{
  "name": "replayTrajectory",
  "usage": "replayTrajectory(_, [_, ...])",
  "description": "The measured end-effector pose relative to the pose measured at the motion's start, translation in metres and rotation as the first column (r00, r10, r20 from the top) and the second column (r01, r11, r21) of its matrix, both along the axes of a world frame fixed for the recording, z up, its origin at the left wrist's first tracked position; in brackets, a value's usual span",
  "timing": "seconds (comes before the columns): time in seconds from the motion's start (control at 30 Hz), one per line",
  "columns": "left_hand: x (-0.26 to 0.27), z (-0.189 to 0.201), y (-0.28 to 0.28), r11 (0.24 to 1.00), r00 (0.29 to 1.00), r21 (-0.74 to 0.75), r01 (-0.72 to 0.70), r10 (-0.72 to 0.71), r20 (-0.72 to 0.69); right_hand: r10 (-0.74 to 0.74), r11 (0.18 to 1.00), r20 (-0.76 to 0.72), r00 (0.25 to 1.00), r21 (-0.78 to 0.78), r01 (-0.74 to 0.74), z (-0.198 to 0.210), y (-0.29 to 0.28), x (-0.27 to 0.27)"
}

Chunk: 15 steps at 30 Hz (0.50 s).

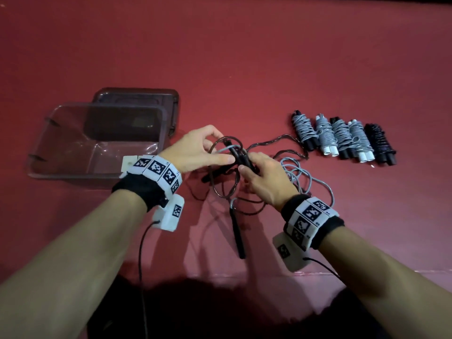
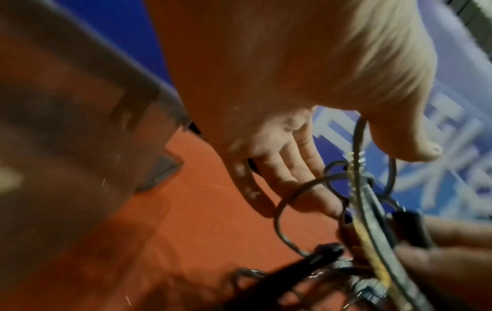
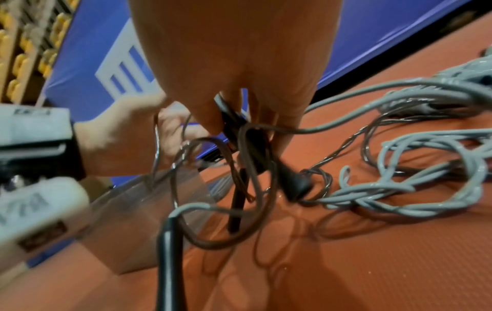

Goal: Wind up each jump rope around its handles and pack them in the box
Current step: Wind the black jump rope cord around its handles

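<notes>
My right hand (image 1: pixel 261 177) grips a pair of black handles (image 1: pixel 241 157) held together above the red table; in the right wrist view my right hand (image 3: pixel 239 84) has its fingers curled round the black handles (image 3: pixel 253 145). A dark rope (image 1: pixel 216 189) loops around and below them. My left hand (image 1: pixel 208 150) is just left of the handles. In the left wrist view my left hand (image 2: pixel 279 168) has straight fingers, and the dark rope (image 2: pixel 358 147) runs through the crook of its thumb. A loose grey rope (image 1: pixel 308 177) lies tangled under my right hand.
A clear plastic box (image 1: pixel 102 105) stands open at the left, its lid (image 1: pixel 146 94) behind it. Several wound rope bundles (image 1: pixel 342 138) lie in a row at the right. A black handle (image 1: pixel 238 233) joined to the grey rope lies near the front edge.
</notes>
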<state>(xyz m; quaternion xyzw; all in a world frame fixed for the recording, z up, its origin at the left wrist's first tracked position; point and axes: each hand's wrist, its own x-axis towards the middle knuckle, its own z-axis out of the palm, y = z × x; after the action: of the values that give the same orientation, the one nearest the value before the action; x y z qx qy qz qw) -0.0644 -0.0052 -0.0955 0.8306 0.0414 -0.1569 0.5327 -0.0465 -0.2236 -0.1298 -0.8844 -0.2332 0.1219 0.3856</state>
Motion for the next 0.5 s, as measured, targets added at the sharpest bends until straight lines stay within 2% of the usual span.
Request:
replayTrajectory(0.07, [-0.001,0.002,0.001,0.993,0.999,0.114,-0.015,0.011,0.034,0.02,0.999,0.002,1.0,-0.043,-0.02,-0.001,-0.006,0.001])
replayTrajectory(0.13, [0.0,0.004,0.002,0.981,0.981,0.069,-0.179,0.173,0.086,0.065,0.99,-0.004,0.998,-0.126,-0.065,-0.002,-0.01,0.0])
replayTrajectory(0.17, [0.004,0.004,0.004,0.957,0.953,-0.017,-0.29,0.29,0.092,0.09,0.982,-0.02,0.996,-0.167,-0.092,-0.006,-0.013,0.0])
replayTrajectory(0.23, [0.013,0.0,0.005,0.858,0.859,-0.205,-0.472,0.499,0.112,0.122,0.979,-0.049,0.991,-0.16,-0.128,-0.013,-0.019,-0.002])
replayTrajectory(0.27, [0.019,-0.006,0.009,0.81,0.809,-0.208,-0.549,0.577,0.109,0.138,0.983,-0.027,0.99,-0.118,-0.14,-0.015,-0.022,-0.004])
replayTrajectory(0.33, [0.028,-0.014,0.015,0.728,0.722,-0.071,-0.681,0.685,0.098,0.15,0.987,0.097,0.984,-0.068,-0.144,-0.017,-0.025,-0.008])
replayTrajectory(0.37, [0.029,-0.017,0.015,0.719,0.717,0.011,-0.695,0.692,0.088,0.141,0.989,0.182,0.973,-0.06,-0.132,-0.015,-0.025,-0.009])
replayTrajectory(0.4, [0.029,-0.019,0.015,0.741,0.748,0.108,-0.663,0.661,0.058,0.118,0.993,0.266,0.957,-0.053,-0.108,-0.011,-0.023,-0.009])
replayTrajectory(0.47, [0.026,-0.015,0.001,0.825,0.867,0.311,-0.472,0.498,-0.008,0.062,0.998,0.36,0.931,-0.023,-0.058,-0.001,-0.018,-0.006])
replayTrajectory(0.5, [0.024,-0.011,-0.009,0.849,0.911,0.364,-0.384,0.412,0.001,0.036,0.999,0.333,0.942,0.023,-0.046,0.007,-0.014,-0.003])
